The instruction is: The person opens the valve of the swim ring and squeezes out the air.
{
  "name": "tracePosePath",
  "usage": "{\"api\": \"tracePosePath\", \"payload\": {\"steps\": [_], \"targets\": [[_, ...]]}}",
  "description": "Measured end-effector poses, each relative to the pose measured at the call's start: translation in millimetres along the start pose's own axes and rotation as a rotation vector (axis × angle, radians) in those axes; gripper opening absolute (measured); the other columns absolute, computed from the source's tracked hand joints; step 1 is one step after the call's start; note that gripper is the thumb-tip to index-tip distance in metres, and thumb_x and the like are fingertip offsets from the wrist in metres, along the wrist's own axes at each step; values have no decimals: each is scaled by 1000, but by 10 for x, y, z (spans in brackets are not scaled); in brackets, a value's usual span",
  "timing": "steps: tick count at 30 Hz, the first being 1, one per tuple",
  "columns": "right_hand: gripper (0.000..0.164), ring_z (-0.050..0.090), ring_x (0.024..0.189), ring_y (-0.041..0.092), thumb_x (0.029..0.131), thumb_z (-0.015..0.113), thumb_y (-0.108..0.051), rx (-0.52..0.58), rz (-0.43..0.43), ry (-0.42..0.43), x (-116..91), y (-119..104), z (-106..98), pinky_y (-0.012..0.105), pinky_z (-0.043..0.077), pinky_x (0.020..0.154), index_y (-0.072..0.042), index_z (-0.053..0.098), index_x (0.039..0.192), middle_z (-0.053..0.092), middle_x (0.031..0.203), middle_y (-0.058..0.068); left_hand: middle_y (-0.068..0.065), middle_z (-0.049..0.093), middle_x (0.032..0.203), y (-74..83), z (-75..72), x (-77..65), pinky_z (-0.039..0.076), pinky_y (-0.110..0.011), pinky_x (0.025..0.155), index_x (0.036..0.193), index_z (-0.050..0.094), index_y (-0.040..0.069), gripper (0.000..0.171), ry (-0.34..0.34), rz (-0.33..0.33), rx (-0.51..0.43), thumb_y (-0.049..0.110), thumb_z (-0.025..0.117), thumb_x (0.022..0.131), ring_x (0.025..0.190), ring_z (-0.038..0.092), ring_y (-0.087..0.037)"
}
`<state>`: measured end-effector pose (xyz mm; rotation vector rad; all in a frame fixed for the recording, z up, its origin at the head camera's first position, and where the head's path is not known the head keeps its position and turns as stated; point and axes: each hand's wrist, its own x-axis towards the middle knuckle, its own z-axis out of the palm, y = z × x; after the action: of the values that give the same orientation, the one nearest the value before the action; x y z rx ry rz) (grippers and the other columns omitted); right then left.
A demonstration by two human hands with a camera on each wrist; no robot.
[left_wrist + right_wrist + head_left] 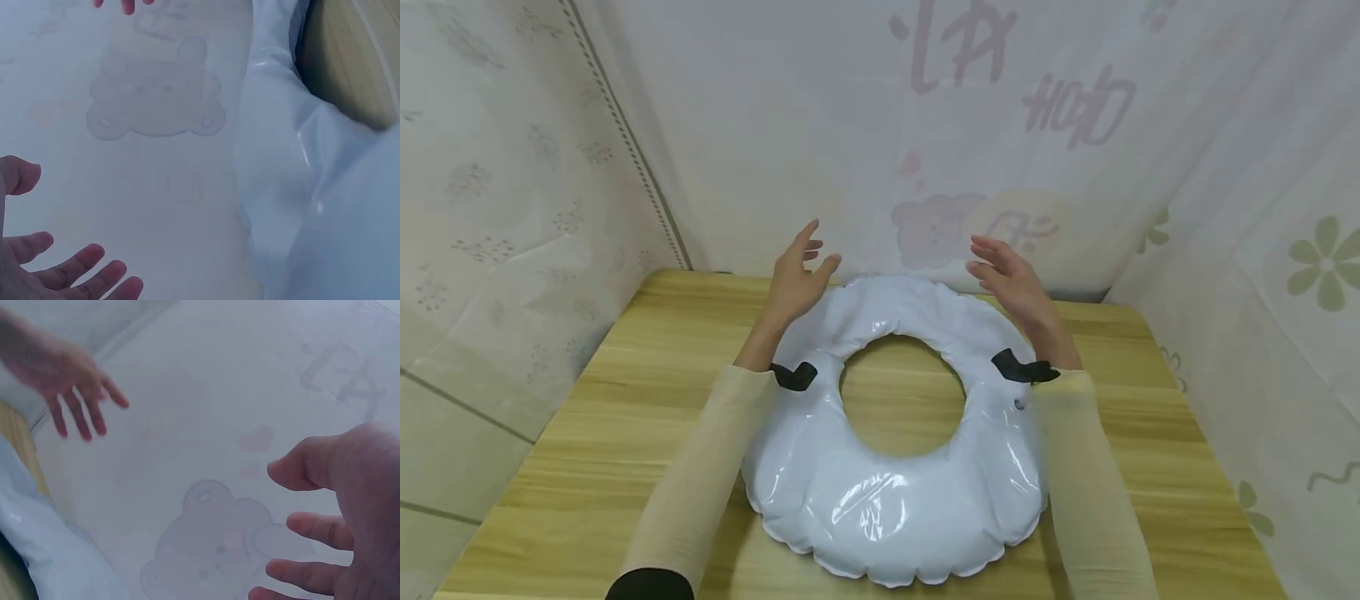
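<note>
A glossy white inflatable swim ring [880, 508] lies flat on the wooden table, puffed up, with a scalloped seam and a small valve on its right side. Above its far left part my left hand [799, 279] hovers with fingers spread, holding nothing. My right hand [1011, 279] is raised over the far right part, its fingers loosely extended and nothing in them. In the left wrist view the swim ring [275, 156] fills the right side, apart from the fingers [81, 265]. The right wrist view shows both hands apart, with the ring [56, 550] at lower left.
The wood-grain table [647, 417] extends on both sides of the ring. A pale printed cloth [790, 125] with letters and a bear hangs behind it. Patterned sheets enclose the left and right sides. Dark bands circle both wrists.
</note>
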<state>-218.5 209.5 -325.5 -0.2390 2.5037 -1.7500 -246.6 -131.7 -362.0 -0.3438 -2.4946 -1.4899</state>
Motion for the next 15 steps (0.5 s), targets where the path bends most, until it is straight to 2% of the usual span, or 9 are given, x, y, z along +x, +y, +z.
{"api": "tracePosePath", "payload": {"steps": [3,6,11,15], "targets": [[57,42,149,30,104,60,-33,-106,-4,-24,-31,-1,-123,51,37,121,-26,40,157,37,166,8,-23,48,154,31,-129,-81,44,-61,111,161,32,11,69,-23,44,44,24,63,101,141,48,-42],[58,40,151,33,105,59,-33,-224,-6,-62,-64,32,-236,54,37,121,-25,39,158,36,166,7,-20,46,157,7,-254,-209,42,-61,113,161,33,14,69,-84,70,99,24,64,101,144,44,-39],[59,35,152,39,104,60,-34,-413,4,-126,-154,170,-408,61,37,118,-25,39,158,32,168,9,-19,46,155,-123,-426,-478,38,-62,114,161,34,18,67,-203,117,215,29,64,101,144,42,-39],[61,32,153,41,101,63,-42,-526,4,-186,-219,388,-500,64,35,118,-29,41,157,30,169,8,-17,46,154,-262,-464,-700,34,-65,115,158,39,18,67,-272,167,285,32,68,99,144,40,-41]]}}
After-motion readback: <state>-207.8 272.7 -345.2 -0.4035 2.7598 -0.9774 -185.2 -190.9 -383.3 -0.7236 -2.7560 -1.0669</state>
